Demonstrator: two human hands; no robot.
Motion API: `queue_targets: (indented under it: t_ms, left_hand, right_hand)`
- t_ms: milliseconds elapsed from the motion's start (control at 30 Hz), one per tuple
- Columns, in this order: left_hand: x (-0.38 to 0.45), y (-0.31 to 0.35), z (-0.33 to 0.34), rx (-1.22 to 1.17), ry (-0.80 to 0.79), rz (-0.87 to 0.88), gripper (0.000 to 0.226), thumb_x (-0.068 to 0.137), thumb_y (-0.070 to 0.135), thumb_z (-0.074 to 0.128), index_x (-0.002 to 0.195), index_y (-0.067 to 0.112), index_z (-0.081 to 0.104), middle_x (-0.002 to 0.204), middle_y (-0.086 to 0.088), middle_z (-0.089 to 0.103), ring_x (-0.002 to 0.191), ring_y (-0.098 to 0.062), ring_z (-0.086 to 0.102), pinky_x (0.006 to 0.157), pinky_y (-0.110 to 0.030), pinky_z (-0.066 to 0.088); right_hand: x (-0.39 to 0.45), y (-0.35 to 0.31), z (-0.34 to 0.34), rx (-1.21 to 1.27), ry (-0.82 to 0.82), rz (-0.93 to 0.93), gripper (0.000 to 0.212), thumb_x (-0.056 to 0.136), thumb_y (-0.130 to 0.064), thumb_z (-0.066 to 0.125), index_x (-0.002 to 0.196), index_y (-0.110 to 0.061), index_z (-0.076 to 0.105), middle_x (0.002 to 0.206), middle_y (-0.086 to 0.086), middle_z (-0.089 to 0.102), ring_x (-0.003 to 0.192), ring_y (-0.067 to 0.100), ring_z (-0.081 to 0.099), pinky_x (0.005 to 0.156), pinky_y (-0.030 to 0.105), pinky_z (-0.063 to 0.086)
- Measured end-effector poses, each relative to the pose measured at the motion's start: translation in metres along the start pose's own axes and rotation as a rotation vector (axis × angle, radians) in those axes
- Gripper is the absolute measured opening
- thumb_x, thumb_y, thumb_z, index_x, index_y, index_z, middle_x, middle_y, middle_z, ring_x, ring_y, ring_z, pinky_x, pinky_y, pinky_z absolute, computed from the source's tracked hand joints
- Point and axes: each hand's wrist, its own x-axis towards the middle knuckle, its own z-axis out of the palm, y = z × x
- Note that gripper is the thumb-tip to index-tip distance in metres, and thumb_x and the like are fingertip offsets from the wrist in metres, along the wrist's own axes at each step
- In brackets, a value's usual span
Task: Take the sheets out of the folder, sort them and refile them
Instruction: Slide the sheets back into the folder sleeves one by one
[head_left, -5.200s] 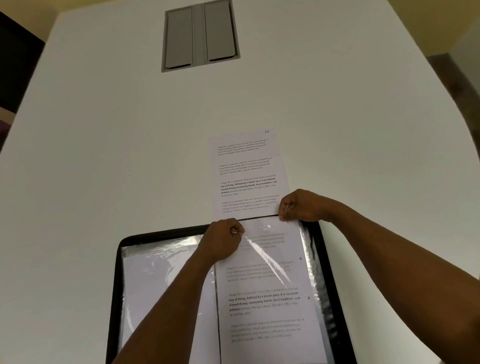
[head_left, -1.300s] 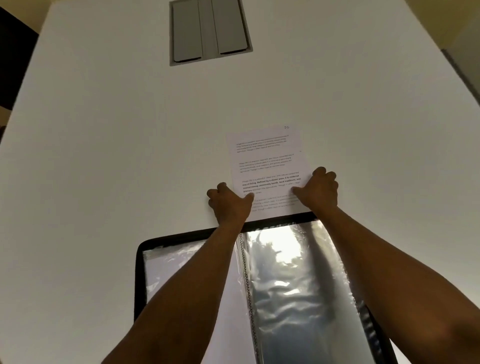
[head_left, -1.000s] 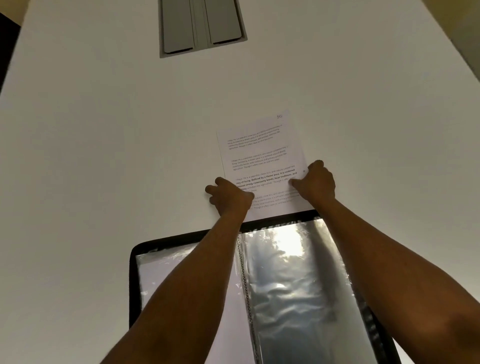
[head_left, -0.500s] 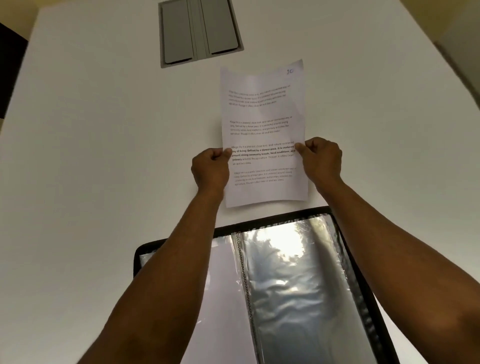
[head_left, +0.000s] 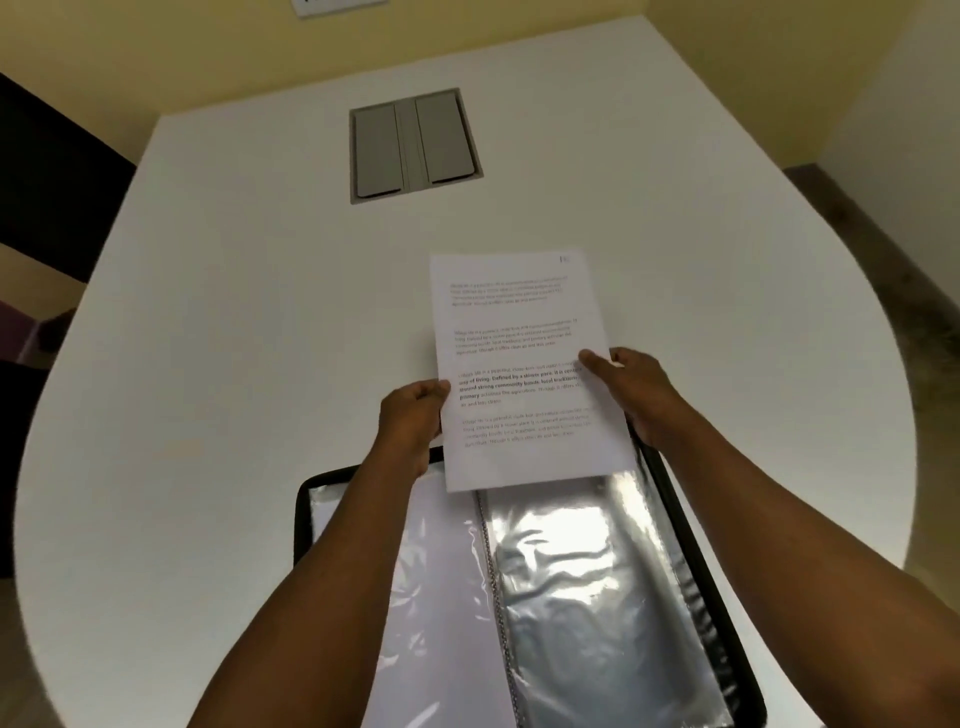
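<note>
Both hands (head_left: 410, 421) (head_left: 631, 387) pinch printed sheet (head_left: 524, 364) above folder (head_left: 680, 545).

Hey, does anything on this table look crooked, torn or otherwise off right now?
Nothing stands out. The printed sheet is flat and whole, tilted a little, held by its side edges between the left hand and right hand over the top of the open folder. The plastic sleeves are crinkled and glossy, not visibly torn.

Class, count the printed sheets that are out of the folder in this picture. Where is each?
1: the printed sheet, held between the left hand and right hand above the folder. Others may lie beneath it.
</note>
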Motion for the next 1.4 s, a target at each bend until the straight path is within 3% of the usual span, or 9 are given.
queue_targets:
  t_ms: [200, 300, 400, 467, 700, 933, 1067, 1233, 1400]
  left_hand:
    - [-0.044, -0.050, 0.004, 0.052, -0.080, -0.054, 0.012, 0.094, 0.016, 0.061, 0.099, 0.008, 0.068, 0.095, -0.009, 0.073, 0.079, -0.018, 0.068, 0.063, -0.027, 0.054]
    - [-0.053, -0.074, 0.013, 0.190, -0.036, 0.012, 0.014, 0.094, 0.012, 0.056, 0.090, 0.013, 0.069, 0.095, -0.010, 0.072, 0.075, -0.018, 0.065, 0.066, -0.027, 0.054]
    - [-0.055, -0.093, 0.020, 0.679, 0.008, 0.256, 0.013, 0.092, 0.019, 0.054, 0.091, 0.022, 0.067, 0.100, -0.001, 0.071, 0.094, -0.021, 0.065, 0.078, -0.026, 0.046]
    - [-0.052, -0.104, 0.028, 0.897, -0.060, 0.339, 0.027, 0.095, 0.023, 0.052, 0.118, 0.019, 0.064, 0.119, -0.005, 0.066, 0.113, -0.026, 0.059, 0.092, -0.029, 0.045]
    - [-0.023, -0.136, 0.063, 1.253, -0.172, 0.536, 0.059, 0.092, 0.030, 0.057, 0.145, 0.011, 0.038, 0.152, -0.010, 0.036, 0.139, -0.026, 0.035, 0.113, -0.038, 0.030]
    - [-0.018, -0.135, 0.080, 1.411, -0.004, 0.765, 0.022, 0.071, 0.017, 0.077, 0.089, 0.014, 0.065, 0.071, -0.005, 0.066, 0.068, -0.027, 0.064, 0.067, -0.035, 0.050]
    - [-0.011, -0.129, 0.082, 1.444, 0.007, 0.786, 0.039, 0.064, 0.006, 0.076, 0.101, 0.016, 0.070, 0.073, -0.002, 0.066, 0.070, -0.025, 0.061, 0.068, -0.034, 0.050]
    - [-0.007, -0.107, 0.081, 1.364, -0.077, 0.634, 0.011, 0.069, 0.013, 0.068, 0.073, 0.022, 0.063, 0.081, 0.000, 0.058, 0.079, -0.024, 0.054, 0.070, -0.032, 0.042]
    - [0.000, -0.080, 0.080, 1.195, -0.218, 0.457, 0.023, 0.069, 0.023, 0.075, 0.067, 0.025, 0.053, 0.074, 0.008, 0.053, 0.074, -0.015, 0.054, 0.064, -0.028, 0.038]
  right_hand:
    - [-0.038, 0.047, -0.025, -0.041, 0.029, 0.046, 0.040, 0.082, -0.036, 0.076, 0.098, 0.000, 0.069, 0.100, 0.013, 0.073, 0.094, 0.033, 0.070, 0.090, 0.054, 0.054]
    - [-0.056, 0.054, -0.042, -0.034, 0.096, 0.026, 0.020, 0.088, -0.025, 0.071, 0.098, -0.007, 0.071, 0.101, 0.009, 0.072, 0.093, 0.028, 0.069, 0.091, 0.048, 0.054]
    - [-0.066, 0.061, -0.064, -0.035, 0.167, 0.024, 0.023, 0.089, -0.023, 0.070, 0.107, -0.009, 0.071, 0.107, 0.009, 0.071, 0.096, 0.027, 0.068, 0.093, 0.046, 0.053]
    - [-0.070, 0.065, -0.080, -0.035, 0.213, 0.027, 0.023, 0.089, -0.022, 0.070, 0.108, -0.009, 0.071, 0.107, 0.008, 0.071, 0.096, 0.026, 0.067, 0.093, 0.044, 0.053]
    - [-0.071, 0.073, -0.133, 0.020, 0.360, 0.036, 0.020, 0.090, -0.023, 0.069, 0.107, -0.012, 0.069, 0.101, 0.004, 0.070, 0.092, 0.024, 0.066, 0.088, 0.037, 0.053]
    - [-0.059, 0.078, -0.157, 0.067, 0.419, 0.049, 0.021, 0.091, -0.022, 0.068, 0.109, -0.012, 0.068, 0.101, 0.004, 0.069, 0.092, 0.024, 0.065, 0.088, 0.038, 0.052]
    - [-0.048, 0.075, -0.159, 0.088, 0.422, 0.050, 0.024, 0.091, -0.022, 0.067, 0.112, -0.011, 0.067, 0.101, 0.003, 0.067, 0.089, 0.022, 0.064, 0.083, 0.034, 0.050]
    - [-0.032, 0.065, -0.158, 0.140, 0.410, 0.038, 0.023, 0.091, -0.021, 0.067, 0.111, -0.011, 0.067, 0.101, 0.003, 0.068, 0.088, 0.022, 0.065, 0.083, 0.034, 0.052]
    - [-0.011, 0.054, -0.155, 0.204, 0.399, 0.035, 0.016, 0.091, -0.021, 0.068, 0.105, -0.014, 0.067, 0.104, 0.005, 0.069, 0.091, 0.023, 0.067, 0.086, 0.036, 0.053]
